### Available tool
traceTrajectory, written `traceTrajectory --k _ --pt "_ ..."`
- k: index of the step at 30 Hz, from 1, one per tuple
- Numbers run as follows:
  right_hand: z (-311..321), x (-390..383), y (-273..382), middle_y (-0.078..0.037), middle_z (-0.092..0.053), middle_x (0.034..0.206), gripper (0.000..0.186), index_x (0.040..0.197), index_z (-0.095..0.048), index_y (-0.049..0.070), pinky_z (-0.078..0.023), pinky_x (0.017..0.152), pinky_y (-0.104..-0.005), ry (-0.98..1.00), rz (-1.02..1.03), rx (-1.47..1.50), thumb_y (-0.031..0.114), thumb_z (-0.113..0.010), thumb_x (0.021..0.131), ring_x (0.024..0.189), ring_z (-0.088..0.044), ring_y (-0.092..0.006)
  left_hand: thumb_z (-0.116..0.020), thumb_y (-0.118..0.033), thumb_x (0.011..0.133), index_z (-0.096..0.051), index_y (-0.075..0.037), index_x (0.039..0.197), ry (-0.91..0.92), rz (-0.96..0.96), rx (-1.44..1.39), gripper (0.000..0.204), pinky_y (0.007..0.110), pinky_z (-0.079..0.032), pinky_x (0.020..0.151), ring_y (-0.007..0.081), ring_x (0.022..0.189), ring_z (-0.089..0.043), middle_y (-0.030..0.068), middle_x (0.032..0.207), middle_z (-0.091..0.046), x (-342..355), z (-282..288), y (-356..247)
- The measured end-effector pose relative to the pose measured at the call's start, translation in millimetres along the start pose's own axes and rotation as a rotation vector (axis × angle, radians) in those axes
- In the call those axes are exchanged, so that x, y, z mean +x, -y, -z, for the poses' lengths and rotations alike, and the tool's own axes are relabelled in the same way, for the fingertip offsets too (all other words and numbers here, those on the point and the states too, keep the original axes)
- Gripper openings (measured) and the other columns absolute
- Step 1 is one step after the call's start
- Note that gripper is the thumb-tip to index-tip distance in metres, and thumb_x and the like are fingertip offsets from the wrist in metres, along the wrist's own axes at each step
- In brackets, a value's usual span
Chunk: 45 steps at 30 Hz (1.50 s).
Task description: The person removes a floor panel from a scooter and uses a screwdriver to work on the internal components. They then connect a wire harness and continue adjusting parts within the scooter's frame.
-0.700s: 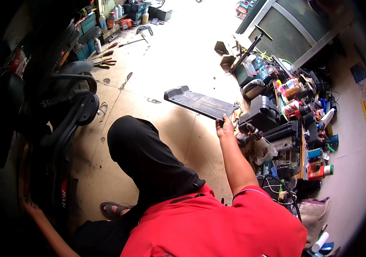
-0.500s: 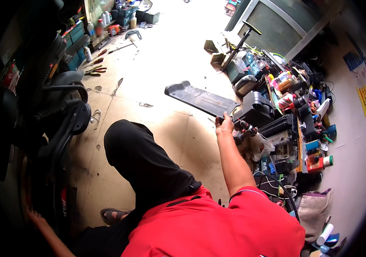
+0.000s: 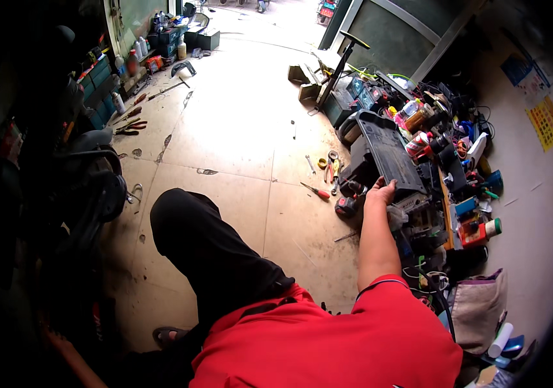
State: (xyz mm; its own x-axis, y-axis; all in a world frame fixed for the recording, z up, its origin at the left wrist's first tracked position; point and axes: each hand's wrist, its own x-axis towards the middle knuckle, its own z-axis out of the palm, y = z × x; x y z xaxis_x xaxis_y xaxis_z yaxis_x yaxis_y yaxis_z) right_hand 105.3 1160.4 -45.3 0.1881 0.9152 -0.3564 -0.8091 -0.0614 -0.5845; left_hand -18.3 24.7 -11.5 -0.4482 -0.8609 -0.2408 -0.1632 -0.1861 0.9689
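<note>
Right down in front, a bent knee in black trousers stuck up near the middle, with a sandal on the floor and a beige bag off to the right. Bit farther out, a drill and a screwdriver lay on the floor, just left of a proper mess of bottles, cables and cases crowding that whole side. A dark vehicle blocked the left, mostly lost in shadow, and beyond it were red-handled pliers and some teal boxes.

The dark plastic panel was over the clutter on the right, long axis running away from the person and leaning a bit left, lipped end farthest off. Couldn't tell if it touched the stuff below.

Right arm was stretched well forward, right hand gripping the panel's left edge close to its near end. Left arm reached out low to the left, left hand in the gloom near the vehicle, and I couldn't tell whether it was holding anything
</note>
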Motion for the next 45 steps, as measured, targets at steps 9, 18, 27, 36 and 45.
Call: traceTrajectory --k 9,18,27,36,45 --pt "49.2 50.9 -16.7 -0.008 -0.064 0.08 0.028 0.104 -0.063 0.004 -0.061 0.065 -0.0272 0.237 -0.083 -0.026 0.027 -0.073 0.093 0.068 -0.065 -0.0191 -0.059 -0.049 0.096 -0.063 -0.019 0.108 0.027 -0.008 0.021 0.033 0.025 -0.021 0.045 0.0087 0.049 -0.027 -0.0062 0.071 -0.051 4.8 1.2 2.0" --pt "28.7 -3.5 -32.3 -0.009 -0.066 0.103 0.038 0.112 -0.06 0.004 -0.061 0.06 -0.0349 0.062 -0.178 -0.145 0.023 -0.08 0.086 0.08 -0.065 -0.0232 -0.061 -0.049 0.095 -0.065 -0.018 0.113 0.013 -0.009 0.019 0.036 0.025 -0.022 0.045 0.0077 0.049 -0.028 -0.0061 0.071 -0.052 8.7 14.8 3.9" --pt "33.3 -17.8 -43.6 -0.01 -0.067 0.095 0.041 0.112 -0.057 0.006 -0.06 0.053 -0.0309 0.002 -0.194 -0.191 0.028 -0.08 0.086 0.066 -0.066 -0.0235 -0.063 -0.049 0.094 -0.067 -0.016 0.118 0.019 -0.024 0.031 0.04 0.024 -0.022 0.045 0.0066 0.049 -0.028 -0.0059 0.071 -0.052 20.2 22.3 -0.3" --pt "39.8 -24.6 -52.6 -0.01 -0.067 0.098 0.049 0.116 -0.056 0.007 -0.058 0.048 -0.0284 -0.055 -0.22 -0.203 0.032 -0.082 0.083 0.061 -0.066 -0.023 -0.064 -0.049 0.094 -0.068 -0.015 0.123 0.022 -0.027 0.026 0.045 0.023 -0.023 0.045 0.0057 0.05 -0.029 -0.0058 0.073 -0.053 29.2 34.5 1.8" --pt "44.5 -4.1 -57.8 -0.01 -0.064 0.082 0.019 0.101 -0.058 0.003 -0.059 0.053 -0.0262 0.064 0.026 -0.327 -0.003 -0.071 0.087 0.06 -0.064 -0.0192 -0.062 -0.055 0.092 -0.065 -0.015 0.126 0.051 -0.022 0.041 0.052 0.024 -0.028 0.052 0.0059 0.058 -0.032 -0.0053 0.088 -0.059 37.6 33.5 11.8"
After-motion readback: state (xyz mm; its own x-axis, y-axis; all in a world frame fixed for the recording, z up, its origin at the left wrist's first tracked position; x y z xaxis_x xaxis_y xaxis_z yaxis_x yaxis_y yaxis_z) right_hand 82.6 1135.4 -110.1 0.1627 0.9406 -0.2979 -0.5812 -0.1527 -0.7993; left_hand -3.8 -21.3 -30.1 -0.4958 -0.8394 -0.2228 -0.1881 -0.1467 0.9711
